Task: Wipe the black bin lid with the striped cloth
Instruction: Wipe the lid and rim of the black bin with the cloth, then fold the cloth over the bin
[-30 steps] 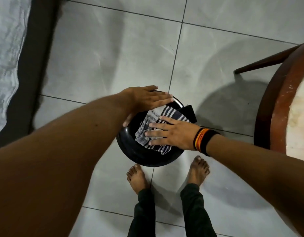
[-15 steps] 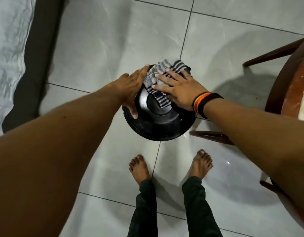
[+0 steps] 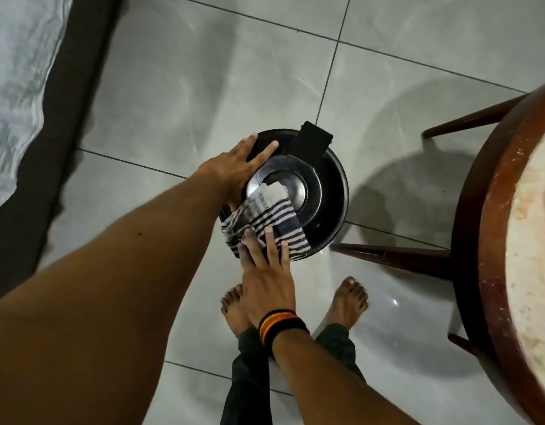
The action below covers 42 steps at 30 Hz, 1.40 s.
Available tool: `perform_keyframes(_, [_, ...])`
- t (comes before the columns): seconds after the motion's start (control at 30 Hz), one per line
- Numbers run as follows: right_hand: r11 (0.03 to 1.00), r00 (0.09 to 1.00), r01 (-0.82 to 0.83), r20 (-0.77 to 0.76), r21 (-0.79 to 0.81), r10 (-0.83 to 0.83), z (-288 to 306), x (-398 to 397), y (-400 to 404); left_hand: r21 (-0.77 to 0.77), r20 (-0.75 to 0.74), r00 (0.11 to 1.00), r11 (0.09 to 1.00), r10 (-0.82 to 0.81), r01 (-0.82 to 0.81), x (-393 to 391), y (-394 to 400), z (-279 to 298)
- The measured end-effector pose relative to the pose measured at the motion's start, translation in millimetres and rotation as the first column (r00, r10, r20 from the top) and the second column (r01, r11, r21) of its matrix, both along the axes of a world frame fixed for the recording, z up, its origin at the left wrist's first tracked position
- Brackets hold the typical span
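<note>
A round black bin lid (image 3: pixel 323 191) with a glossy raised centre sits on a bin on the tiled floor, its hinge tab at the far side. The striped cloth (image 3: pixel 271 219), white with dark bands, lies over the lid's near left part. My right hand (image 3: pixel 265 271) presses flat on the cloth's near edge, fingers spread; a striped band is on that wrist. My left hand (image 3: pixel 234 170) lies flat on the lid's left rim, fingers spread, holding nothing.
A round wooden table (image 3: pixel 492 240) with dark legs stands at the right, one leg close to the bin. My bare feet (image 3: pixel 347 302) stand just in front of the bin. A grey sheet (image 3: pixel 16 87) on a dark edge runs along the left.
My right hand has dragged the cloth from the lid's far side to its near edge. My left hand stays on the left rim. The hinge tab is now uncovered.
</note>
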State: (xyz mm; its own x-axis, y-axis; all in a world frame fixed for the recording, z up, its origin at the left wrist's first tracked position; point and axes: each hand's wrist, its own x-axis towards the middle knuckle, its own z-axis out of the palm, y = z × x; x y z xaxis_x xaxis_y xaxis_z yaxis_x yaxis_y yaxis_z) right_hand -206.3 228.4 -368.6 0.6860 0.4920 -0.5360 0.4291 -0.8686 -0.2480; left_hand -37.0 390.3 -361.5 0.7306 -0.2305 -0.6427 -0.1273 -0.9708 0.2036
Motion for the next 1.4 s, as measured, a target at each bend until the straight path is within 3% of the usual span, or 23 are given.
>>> perform_keyframes(0.1, [0.987, 0.992, 0.118, 0.036, 0.113, -0.122, 0, 16, -38, -0.016, -0.015, 1.0, 1.0, 0.007, -0.007, 1, 2, -2])
perform_keyframes(0.2, [0.944, 0.946, 0.309, 0.065, 0.117, -0.317, -6, 59, -69, 0.001, -0.043, 0.998, 0.999, 0.039, -0.04, 1, 3, -3])
perform_keyframes(0.33, [0.946, 0.954, 0.283, 0.056, 0.157, -0.294, -14, 142, -52, 0.019, -0.055, 0.998, 0.999, 0.039, -0.038, 4, 1, -2])
perform_keyframes(0.43, [0.926, 0.935, 0.337, 0.057, 0.173, -0.351, -16, 160, -46, 0.036, -0.047, 0.998, 0.998, 0.049, -0.048, 3, 2, 0])
perform_keyframes(0.57, [0.75, 0.755, 0.629, 0.072, 0.205, -0.652, -13, 100, -52, 0.032, -0.067, 0.997, 0.998, 0.048, -0.046, 3, 2, 1])
perform_keyframes(0.63, [0.685, 0.694, 0.702, 0.03, 0.194, -0.72, -6, 64, -38, 0.025, -0.072, 0.996, 0.998, 0.057, -0.055, 2, 3, 3])
perform_keyframes(0.8, [0.821, 0.847, 0.518, -0.015, 0.241, -0.531, 12, 33, -1, 0.04, -0.038, 0.992, 0.993, 0.117, -0.115, -7, -8, 16])
perform_keyframes(0.87, [0.785, 0.847, 0.505, -0.03, 0.359, -0.531, 18, 39, -11, -0.034, 0.0, 0.965, 0.964, 0.262, -0.262, -24, -10, 21])
perform_keyframes(0.93, [0.591, 0.684, 0.683, -0.091, 0.429, -0.724, 27, 47, -30, -0.219, 0.117, 0.891, 0.887, 0.438, -0.407, -53, -17, 27])
perform_keyframes(1.0, [0.364, 0.446, 0.861, -0.185, 0.354, -0.876, 31, 56, -43, -0.358, 0.225, 0.743, 0.763, 0.63, -0.539, -82, -31, 29])
perform_keyframes(1.03, [0.306, 0.379, 0.903, -0.225, 0.301, -0.898, 33, 63, -45, -0.399, 0.216, 0.685, 0.703, 0.696, -0.588, -90, -43, 34])
perform_keyframes(1.17, [0.349, 0.386, 0.915, -0.185, 0.201, -0.904, 30, 91, -34, -0.387, 0.071, 0.625, 0.599, 0.778, -0.701, -91, -82, 27])
perform_keyframes(1.3, [0.203, 0.228, 0.973, -0.313, 0.111, -0.922, 38, 106, -41, -0.356, 0.101, 0.49, 0.491, 0.866, -0.795, -85, -90, 23])
perform_keyframes(1.37, [0.15, 0.215, 0.97, -0.387, 0.191, -0.897, 53, 104, -47, -0.449, 0.102, 0.488, 0.478, 0.867, -0.755, -82, -92, 38])
perform_keyframes(1.4, [0.117, 0.214, 0.961, -0.409, 0.25, -0.887, 64, 102, -52, -0.518, 0.055, 0.466, 0.425, 0.883, -0.743, -82, -97, 54])
